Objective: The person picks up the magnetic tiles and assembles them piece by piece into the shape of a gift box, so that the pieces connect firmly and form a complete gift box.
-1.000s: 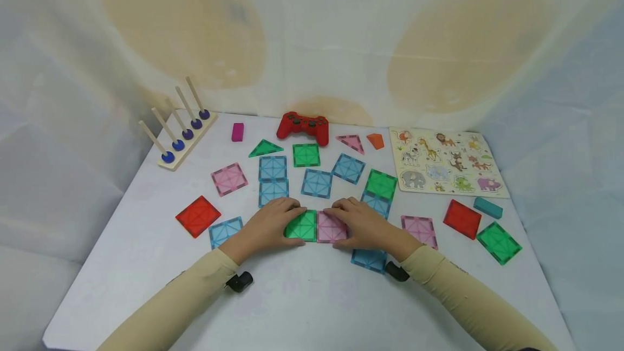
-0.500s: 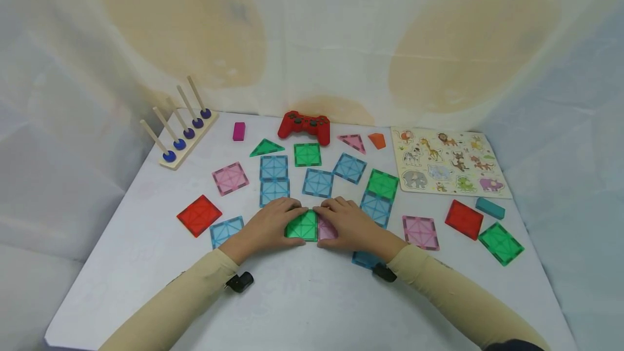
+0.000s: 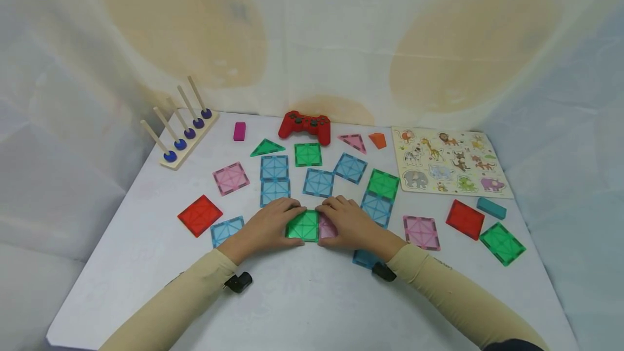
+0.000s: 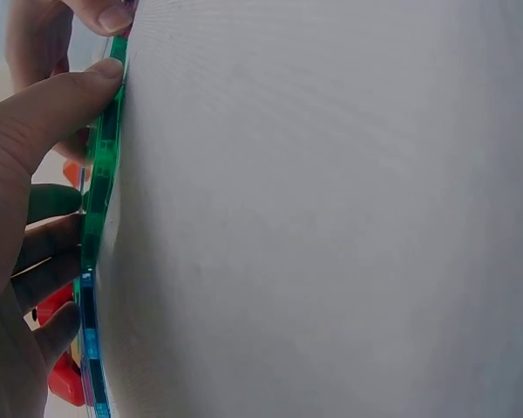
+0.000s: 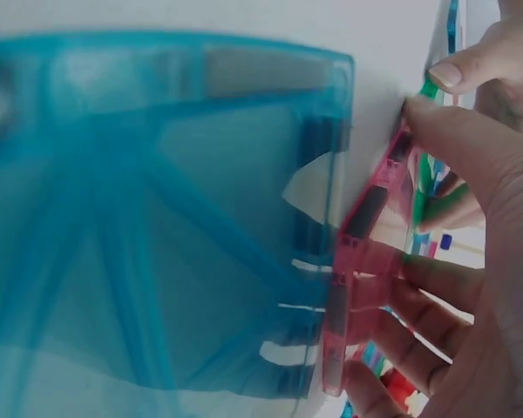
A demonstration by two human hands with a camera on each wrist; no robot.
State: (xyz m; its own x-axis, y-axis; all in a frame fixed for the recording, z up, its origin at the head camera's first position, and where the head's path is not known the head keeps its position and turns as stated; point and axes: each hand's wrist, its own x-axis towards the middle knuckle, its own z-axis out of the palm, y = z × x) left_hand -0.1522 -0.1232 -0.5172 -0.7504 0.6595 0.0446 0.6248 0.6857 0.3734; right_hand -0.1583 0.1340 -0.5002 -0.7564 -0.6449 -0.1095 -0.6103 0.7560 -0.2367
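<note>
Side by side on the white table lie a green square magnetic tile and a pink square magnetic tile, their edges meeting. My left hand grips the green one, thumb on its near edge and fingers at its far edge. The pink tile is pinched the same way by my right hand, which covers its right part. The right wrist view shows the thumb and fingers about the pink tile, with a large blue tile close in front. In the left wrist view the green tile appears edge-on.
Blue tiles lie behind my hands, with a red game controller farther back. A peg stacker stands back left; an animal puzzle board lies back right. Red tiles, a teal block and others flank both arms.
My right hand has slid left along the pink tile, covering more of it, its fingertips now close to the seam with the green tile. The left hand keeps its hold.
</note>
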